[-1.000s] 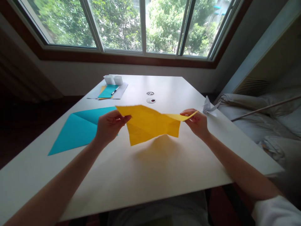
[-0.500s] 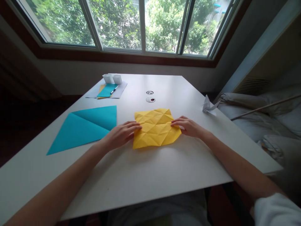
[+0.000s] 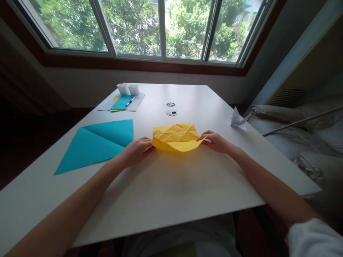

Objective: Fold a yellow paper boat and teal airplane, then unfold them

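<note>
You are holding the yellow paper [image 3: 175, 137] in front of you, on or just above the white tabletop [image 3: 166, 200], to the right of the folded teal sheet [image 3: 98, 144]. Your left hand [image 3: 138, 151] is pinching its left side and your right hand [image 3: 214, 141] is pinching its right, so each grip is clamping paper while the near edge is curling up. You are probably handling something light, limp and easily torn, bending readily along its many creases. Lightly pinching the 2 opposite edges is likely giving you the best control.
</note>
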A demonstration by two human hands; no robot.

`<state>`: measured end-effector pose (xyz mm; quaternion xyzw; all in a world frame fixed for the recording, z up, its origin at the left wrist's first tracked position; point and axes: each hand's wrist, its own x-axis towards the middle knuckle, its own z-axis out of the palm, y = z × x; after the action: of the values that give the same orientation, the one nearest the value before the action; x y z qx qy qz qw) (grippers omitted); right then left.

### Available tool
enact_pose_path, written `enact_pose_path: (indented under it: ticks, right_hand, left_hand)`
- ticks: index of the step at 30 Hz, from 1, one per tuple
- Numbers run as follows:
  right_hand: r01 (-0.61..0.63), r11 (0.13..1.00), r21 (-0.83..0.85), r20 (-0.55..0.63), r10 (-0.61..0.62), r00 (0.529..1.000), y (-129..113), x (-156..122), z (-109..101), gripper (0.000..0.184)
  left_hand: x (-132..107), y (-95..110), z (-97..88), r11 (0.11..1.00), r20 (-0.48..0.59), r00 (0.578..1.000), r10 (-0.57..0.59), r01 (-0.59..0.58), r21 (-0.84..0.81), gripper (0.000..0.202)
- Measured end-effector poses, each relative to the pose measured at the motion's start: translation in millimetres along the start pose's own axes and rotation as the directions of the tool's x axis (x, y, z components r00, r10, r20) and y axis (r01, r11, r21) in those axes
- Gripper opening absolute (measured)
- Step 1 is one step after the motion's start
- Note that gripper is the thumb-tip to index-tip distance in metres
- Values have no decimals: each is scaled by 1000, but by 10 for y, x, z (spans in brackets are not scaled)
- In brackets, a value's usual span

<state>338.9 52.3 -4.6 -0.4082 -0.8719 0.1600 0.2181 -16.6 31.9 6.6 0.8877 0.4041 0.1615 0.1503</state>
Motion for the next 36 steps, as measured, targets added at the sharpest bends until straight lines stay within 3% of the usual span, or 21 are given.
enact_pose_path:
  ticks: [5, 9, 12, 14, 17, 19, 22, 24, 26, 29, 32, 34, 36]
  right_hand:
    - [-170, 985, 30, 2, 170, 985, -136, 22, -25, 24]
    - [-352, 931, 95, 59, 348, 936, -232, 26, -42, 31]
    - [-457, 882, 112, 46, 455, 889, -269, 19, -23, 56]
    - [-472, 877, 91, 16, 472, 881, -293, 15, -4, 65]
    - [-437, 899, 14, -25, 437, 899, -351, 10, 25, 57]
    - [-407, 912, -44, -49, 405, 913, -400, 6, 45, 48]
    - [-400, 911, -97, -73, 394, 916, -463, 2, 80, 44]
    - [-409, 905, -118, -75, 403, 912, -488, -1, 99, 43]
    - [-417, 896, -153, -62, 413, 909, -501, -7, 106, 41]
    - [-399, 877, -268, -69, 395, 916, -521, -14, 99, 33]
    - [-307, 864, -398, -102, 291, 951, -555, -11, 102, 35]
    - [-181, 876, -446, -41, 182, 982, -582, -7, 128, 40]
    - [-66, 897, -438, 95, 119, 988, -604, -11, 173, 45]
  left_hand:
    - [11, 38, -16, 943, -32, 971, -238, 223, -248, 38]
    - [18, 45, 21, 849, 12, 926, -376, 350, -396, 43]
    - [10, 82, 70, 800, 56, 865, -499, 485, -353, 47]
    - [2, 154, 96, 824, -4, 842, -539, 526, -211, 53]
    - [5, 337, 131, 874, -264, 874, -408, 457, 165, 55]
    - [17, 478, 167, 868, -297, 920, -257, 355, 347, 44]
    - [31, 632, 249, 906, -105, 990, -98, 133, 403, 45]
    - [28, 661, 306, 924, 34, 996, -80, 61, 379, 52]
    - [16, 634, 348, 935, 130, 985, -112, 60, 348, 55]
    - [-4, 548, 365, 946, 189, 972, -142, 77, 314, 56]
    - [-10, 478, 348, 958, 223, 966, -131, 66, 278, 58]
    - [-11, 452, 335, 967, 243, 964, -106, 43, 250, 58]
    - [-14, 440, 325, 974, 264, 962, -68, 6, 227, 55]
